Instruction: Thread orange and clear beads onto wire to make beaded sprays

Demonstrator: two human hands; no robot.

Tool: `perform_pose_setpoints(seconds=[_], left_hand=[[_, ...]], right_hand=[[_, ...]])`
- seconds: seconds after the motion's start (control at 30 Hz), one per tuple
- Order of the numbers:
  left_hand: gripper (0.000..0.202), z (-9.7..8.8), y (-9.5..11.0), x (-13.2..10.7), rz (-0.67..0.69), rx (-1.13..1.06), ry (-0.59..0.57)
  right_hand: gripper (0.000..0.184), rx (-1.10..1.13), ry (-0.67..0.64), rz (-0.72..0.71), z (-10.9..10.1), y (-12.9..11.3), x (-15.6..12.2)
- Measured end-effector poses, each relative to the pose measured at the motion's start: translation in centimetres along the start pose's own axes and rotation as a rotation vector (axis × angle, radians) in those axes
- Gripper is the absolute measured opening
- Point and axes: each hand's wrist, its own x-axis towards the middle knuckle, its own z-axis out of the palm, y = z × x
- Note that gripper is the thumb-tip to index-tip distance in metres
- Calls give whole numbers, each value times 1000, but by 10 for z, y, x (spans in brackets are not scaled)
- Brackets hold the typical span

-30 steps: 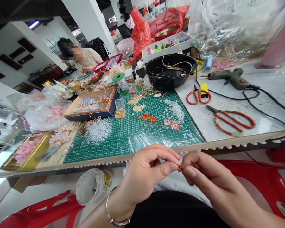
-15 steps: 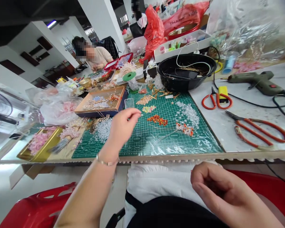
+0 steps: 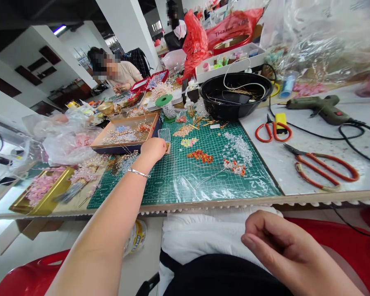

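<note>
My left hand (image 3: pixel 152 149) is stretched out over the green cutting mat (image 3: pixel 185 181), its fingertips down at a small clear box of gold bits (image 3: pixel 165 140) beside the wooden tray (image 3: pixel 125 132). The fingers are bunched and mostly hidden behind the hand. My right hand (image 3: pixel 274 242) rests low over my lap, fingers curled in a loose pinch; what it holds, if anything, is too small to see. Heaps of orange beads (image 3: pixel 200 156), clear beads (image 3: pixel 240 144) and a beaded wire piece (image 3: pixel 234 166) lie on the mat.
A black bowl with wires (image 3: pixel 236 94) stands behind the mat. Two red-handled scissors (image 3: pixel 323 166) (image 3: pixel 273 130), a yellow lighter (image 3: pixel 280 119) and a green glue gun (image 3: pixel 322 107) with cable lie at right. Gold tray of pink pieces (image 3: pixel 38 193) at left. Another person sits far left.
My left hand left the right hand, reached forward over the mat and came down at the small clear box. The right hand stayed over my lap, fingers curled.
</note>
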Motion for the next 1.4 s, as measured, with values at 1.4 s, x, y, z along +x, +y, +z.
perform_pose_setpoints(seconds=[1.4], left_hand=[[20, 27, 128, -230, 77, -2120, -813]], right_hand=[[30, 165, 220, -181, -10, -23, -15]])
